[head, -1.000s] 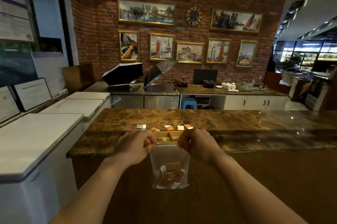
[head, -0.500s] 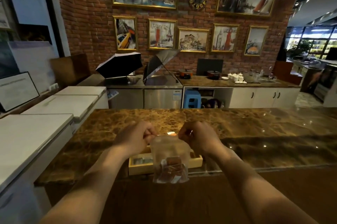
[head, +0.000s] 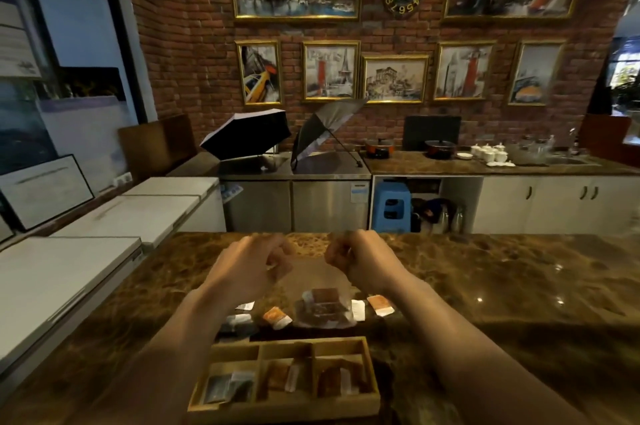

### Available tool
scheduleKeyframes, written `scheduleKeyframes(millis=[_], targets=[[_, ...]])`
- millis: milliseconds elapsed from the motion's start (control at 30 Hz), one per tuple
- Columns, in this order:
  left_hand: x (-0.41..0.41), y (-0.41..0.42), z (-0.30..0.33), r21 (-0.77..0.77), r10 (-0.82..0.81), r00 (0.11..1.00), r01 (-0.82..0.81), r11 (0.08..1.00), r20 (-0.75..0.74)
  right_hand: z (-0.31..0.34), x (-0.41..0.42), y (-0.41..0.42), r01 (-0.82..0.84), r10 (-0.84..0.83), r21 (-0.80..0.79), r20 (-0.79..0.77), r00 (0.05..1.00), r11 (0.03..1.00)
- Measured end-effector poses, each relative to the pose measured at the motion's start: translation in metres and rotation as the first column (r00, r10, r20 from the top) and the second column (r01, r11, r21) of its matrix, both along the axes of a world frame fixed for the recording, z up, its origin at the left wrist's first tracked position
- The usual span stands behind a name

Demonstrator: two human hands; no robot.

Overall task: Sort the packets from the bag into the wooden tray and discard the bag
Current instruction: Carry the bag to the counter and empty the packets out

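A clear plastic bag [head: 320, 300] with brown packets in its bottom hangs above the marble counter. My left hand [head: 247, 267] pinches its top left corner and my right hand [head: 362, 256] pinches its top right corner. In front of it, near me, stands the wooden tray [head: 370, 374] with three compartments, each holding packets: dark ones on the left, orange-brown in the middle and on the right. Loose packets lie on the counter past the tray: an orange one [head: 276, 316], another orange one [head: 380, 304], a white one [head: 357, 309] and dark ones [head: 235, 320].
The brown marble counter [head: 485, 303] runs wide to the right. White chest freezers [head: 62, 272] stand on the left. Behind are steel units, two open umbrellas [head: 247, 134], a blue stool [head: 393, 205] and a brick wall with pictures.
The view has come closer and dropped onto the counter. The bag, held by both hands, has moved from the counter's near side to above it, past the tray.
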State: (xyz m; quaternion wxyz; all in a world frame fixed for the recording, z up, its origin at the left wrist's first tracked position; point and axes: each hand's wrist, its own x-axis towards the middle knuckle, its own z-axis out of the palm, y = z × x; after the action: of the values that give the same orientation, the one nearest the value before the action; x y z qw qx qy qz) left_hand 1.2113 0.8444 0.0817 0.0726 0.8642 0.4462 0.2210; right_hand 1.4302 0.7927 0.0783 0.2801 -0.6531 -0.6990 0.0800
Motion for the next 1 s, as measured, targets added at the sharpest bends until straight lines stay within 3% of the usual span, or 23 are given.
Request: scheduleKeyframes(millis=[333, 600, 667, 733, 800, 867, 1000], targets=[[0.039, 0.041, -0.009, -0.091, -0.119, 0.993, 0.12, 0.989, 0.022, -0.002, 0.025, 0.032, 0.011, -0.023, -0.073, -0.164, 0.986, 0.997], [0.05, 0.049, -0.008, -0.283, -0.062, 0.982, 0.111, 0.953, 0.178, -0.021, 0.013, 0.045, 0.202, -0.18, 0.038, -0.313, 0.933, 0.979], [0.048, 0.047, -0.011, -0.407, 0.009, 0.953, 0.122, 0.905, 0.304, -0.026, 0.003, 0.048, 0.346, -0.279, 0.072, -0.452, 0.847, 0.935], [0.046, 0.043, -0.017, -0.522, 0.117, 0.902, 0.131, 0.843, 0.415, -0.025, -0.008, 0.045, 0.378, -0.337, -0.078, -0.642, 0.688, 0.922], [0.045, 0.041, -0.026, -0.575, 0.196, 0.855, 0.138, 0.806, 0.48, -0.024, -0.019, 0.039, 0.201, -0.341, -0.276, -0.777, 0.529, 0.94], [0.044, 0.04, -0.035, -0.601, 0.264, 0.816, 0.124, 0.79, 0.515, -0.022, -0.03, 0.033, 0.05, -0.342, -0.354, -0.843, 0.414, 0.934], [0.04, 0.032, -0.04, -0.641, 0.348, 0.765, 0.109, 0.759, 0.542, -0.024, -0.041, 0.031, 0.092, -0.393, -0.386, -0.85, 0.351, 0.918]])
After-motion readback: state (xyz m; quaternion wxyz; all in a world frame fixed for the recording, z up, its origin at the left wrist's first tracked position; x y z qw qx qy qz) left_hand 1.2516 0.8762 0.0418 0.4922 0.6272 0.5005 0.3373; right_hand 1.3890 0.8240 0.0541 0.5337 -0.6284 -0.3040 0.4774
